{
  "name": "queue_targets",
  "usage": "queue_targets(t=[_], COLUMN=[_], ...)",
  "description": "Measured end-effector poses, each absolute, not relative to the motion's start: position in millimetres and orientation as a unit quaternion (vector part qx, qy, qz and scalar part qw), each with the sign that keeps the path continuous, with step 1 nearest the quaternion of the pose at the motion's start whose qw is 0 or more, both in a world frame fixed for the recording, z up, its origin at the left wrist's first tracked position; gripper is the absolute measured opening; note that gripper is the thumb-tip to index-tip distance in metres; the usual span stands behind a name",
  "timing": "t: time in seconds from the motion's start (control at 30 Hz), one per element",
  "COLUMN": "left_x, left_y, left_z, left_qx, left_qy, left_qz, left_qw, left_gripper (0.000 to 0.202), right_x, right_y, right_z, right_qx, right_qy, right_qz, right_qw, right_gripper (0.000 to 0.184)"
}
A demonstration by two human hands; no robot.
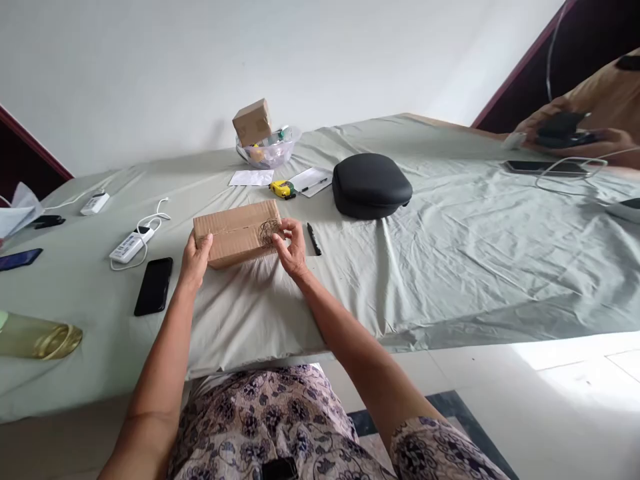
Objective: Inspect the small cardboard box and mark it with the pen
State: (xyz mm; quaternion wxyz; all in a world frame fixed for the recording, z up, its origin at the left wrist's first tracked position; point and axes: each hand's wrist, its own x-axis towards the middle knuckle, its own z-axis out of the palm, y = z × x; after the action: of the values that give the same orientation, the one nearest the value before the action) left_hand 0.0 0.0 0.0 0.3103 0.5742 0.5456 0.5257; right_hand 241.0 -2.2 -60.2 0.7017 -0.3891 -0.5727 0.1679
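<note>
A brown cardboard box (235,230) with dark scribbles on its right end lies on the cloth-covered table in front of me. My left hand (196,259) grips its left end, thumb on top. At the opposite end, my right hand (291,248) has its fingers curled against the scribbled edge; whether they pinch anything small there is hidden. A black marker (314,239) lies just right of that hand. Behind the box sits a yellow tape measure (283,189), beside white paper (310,181) with a pen on it.
A black case (371,185) stands right of the box. Behind is a clear basket (270,155) with a smaller carton (253,123) on top. Leftward lie a phone (153,287), a power strip (131,245) and a bottle (40,337). Another person's hands (613,141) hold a dark device.
</note>
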Motion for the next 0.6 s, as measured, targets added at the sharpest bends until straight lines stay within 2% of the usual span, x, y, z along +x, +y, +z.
queue_targets(t=[0.17,0.3,0.47,0.6], left_x=[-18.5,-34.3,-30.6,-12.7], left_y=[0.9,6.6,1.9,-9.1], left_z=[-18.0,-46.8,-71.6,-71.1], left_qx=[0.633,0.662,0.644,0.641], left_qy=[0.492,0.468,0.504,0.504], left_qz=[0.521,0.510,0.524,0.548], left_qw=[0.293,0.286,0.236,0.186], left_gripper=[0.075,0.099,0.076,0.076], right_x=[246.0,251.0,243.6,224.9], right_y=[5.5,11.7,11.4,5.0], right_z=[-66.0,-74.2,-85.3,-91.7], right_qx=[-0.398,-0.441,-0.484,-0.547], right_qy=[-0.548,-0.583,-0.614,-0.581], right_qz=[0.237,0.251,0.217,0.119], right_qw=[0.696,0.635,0.584,0.591], right_gripper=[0.067,0.068,0.073,0.088])
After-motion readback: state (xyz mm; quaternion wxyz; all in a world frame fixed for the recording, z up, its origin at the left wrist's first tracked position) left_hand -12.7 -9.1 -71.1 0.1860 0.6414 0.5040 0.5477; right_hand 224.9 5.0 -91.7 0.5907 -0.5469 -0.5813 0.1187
